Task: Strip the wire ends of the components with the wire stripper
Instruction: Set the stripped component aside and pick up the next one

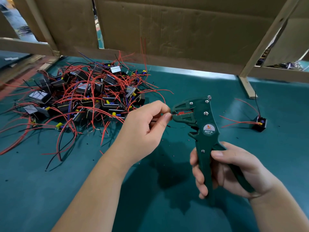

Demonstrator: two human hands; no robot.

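Left hand (143,124) pinches a wire end (172,113) between thumb and forefinger, right at the mouth of the wire stripper (208,129). The wire points rightward into the head. Right hand (230,171) curls round both handles, with the head aimed left at those fingers. The tip is mostly hidden, probably seated between the jaws. The pile of components (83,96) sits well left.

A single wide-angle head view looks forward and down over the near edge of the table (50,190), close above the left hand (143,129) and right hand (234,171), the cardboard wall (184,30) beyond.
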